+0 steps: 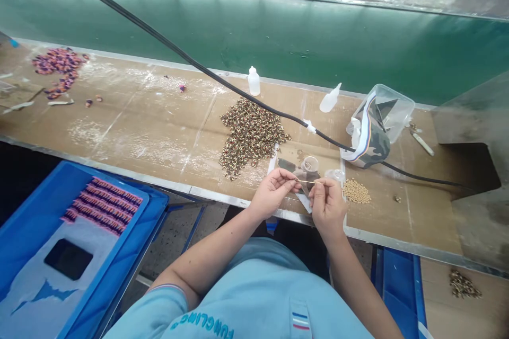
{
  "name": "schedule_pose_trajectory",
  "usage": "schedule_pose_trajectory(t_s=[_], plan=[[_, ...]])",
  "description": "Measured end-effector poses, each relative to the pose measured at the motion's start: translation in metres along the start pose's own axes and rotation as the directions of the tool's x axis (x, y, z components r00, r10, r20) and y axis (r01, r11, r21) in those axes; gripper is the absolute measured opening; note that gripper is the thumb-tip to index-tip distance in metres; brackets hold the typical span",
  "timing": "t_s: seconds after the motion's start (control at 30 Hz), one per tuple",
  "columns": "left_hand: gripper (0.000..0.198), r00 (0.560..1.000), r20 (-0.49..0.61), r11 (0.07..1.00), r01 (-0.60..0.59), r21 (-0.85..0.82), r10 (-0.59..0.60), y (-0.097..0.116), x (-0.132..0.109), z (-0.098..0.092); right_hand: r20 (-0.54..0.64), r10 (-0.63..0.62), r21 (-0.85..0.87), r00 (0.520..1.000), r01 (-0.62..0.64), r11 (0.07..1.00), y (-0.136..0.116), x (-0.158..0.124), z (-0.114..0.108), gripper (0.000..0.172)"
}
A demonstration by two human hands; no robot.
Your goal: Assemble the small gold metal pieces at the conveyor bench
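Both hands meet over the front edge of the bench. My left hand is closed in a pinch on a tiny piece, too small to make out. Between the fingertips of my right hand is a thin, light-coloured stick, its far end reaching to the left fingertips. Just beyond the hands stand a small clear cup and a second clear cup. A pile of small brown and cream pieces lies beyond my left hand. Right of my right hand are many small tan beads.
A white squeeze bottle stands at the back, and another bottle lies tipped. A black cable crosses above the bench. A clear plastic box sits at right, pink-purple pieces far left. A blue tray holds a phone.
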State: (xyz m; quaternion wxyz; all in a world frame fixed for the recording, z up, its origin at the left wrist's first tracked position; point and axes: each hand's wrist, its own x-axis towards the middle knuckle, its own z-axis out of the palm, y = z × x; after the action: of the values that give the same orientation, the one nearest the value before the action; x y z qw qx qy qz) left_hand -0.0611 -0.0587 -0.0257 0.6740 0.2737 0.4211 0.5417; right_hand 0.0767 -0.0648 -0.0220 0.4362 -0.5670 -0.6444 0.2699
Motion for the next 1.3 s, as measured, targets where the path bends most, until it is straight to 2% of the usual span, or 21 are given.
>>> schedule_pose_trajectory(t_s=[0.13, 0.27, 0.37, 0.47, 0.63, 0.73, 0.83, 0.93, 1.1, 1.3], plan=[[0.028, 1.000, -0.013, 1.000, -0.006, 0.013, 0.006, 0.000, 0.000, 0.000, -0.043, -0.011, -0.045, 0.999, 0.009, 0.999, -0.002, 0.002, -0.007, 0.019], [0.029, 1.000, -0.014, 1.000, -0.012, 0.022, 0.012, -0.002, 0.001, -0.001, -0.120, -0.090, -0.209, 0.989, 0.064, 0.976, -0.003, 0.015, -0.015, 0.022], [0.028, 1.000, -0.010, 0.999, -0.015, 0.047, 0.016, -0.002, 0.000, -0.003, -0.070, -0.164, -0.317, 0.984, 0.134, 0.939, -0.006, 0.025, -0.016, 0.022], [0.028, 0.999, -0.023, 0.996, -0.023, 0.082, 0.025, -0.001, 0.000, -0.003, 0.012, -0.189, -0.339, 0.982, 0.181, 0.923, -0.009, 0.030, -0.012, 0.022], [0.026, 0.999, -0.040, 0.992, -0.024, 0.124, 0.030, 0.002, 0.000, -0.002, 0.017, -0.089, -0.280, 0.996, 0.090, 0.956, -0.005, 0.017, -0.019, 0.027], [0.026, 0.998, -0.049, 0.989, -0.031, 0.143, 0.038, 0.002, -0.001, -0.001, -0.080, -0.052, -0.293, 0.995, 0.026, 0.956, 0.005, 0.002, -0.043, 0.019], [0.027, 0.998, -0.042, 0.988, -0.043, 0.148, 0.050, 0.002, -0.002, -0.001, -0.168, -0.060, -0.395, 0.984, -0.012, 0.918, 0.021, -0.009, -0.075, 0.015], [0.028, 0.998, -0.036, 0.987, -0.047, 0.150, 0.053, 0.001, -0.001, -0.001, -0.150, -0.044, -0.450, 0.988, -0.028, 0.893, 0.033, -0.014, -0.095, 0.015], [0.030, 0.997, -0.054, 0.987, -0.042, 0.156, 0.051, 0.001, -0.002, -0.001, -0.048, -0.007, -0.457, 0.999, -0.016, 0.889, 0.037, -0.015, -0.095, 0.019], [0.028, 0.997, -0.048, 0.986, -0.057, 0.159, 0.065, -0.001, -0.002, -0.003, -0.017, 0.049, -0.495, 0.999, -0.050, 0.867, 0.040, -0.013, -0.089, 0.024]])
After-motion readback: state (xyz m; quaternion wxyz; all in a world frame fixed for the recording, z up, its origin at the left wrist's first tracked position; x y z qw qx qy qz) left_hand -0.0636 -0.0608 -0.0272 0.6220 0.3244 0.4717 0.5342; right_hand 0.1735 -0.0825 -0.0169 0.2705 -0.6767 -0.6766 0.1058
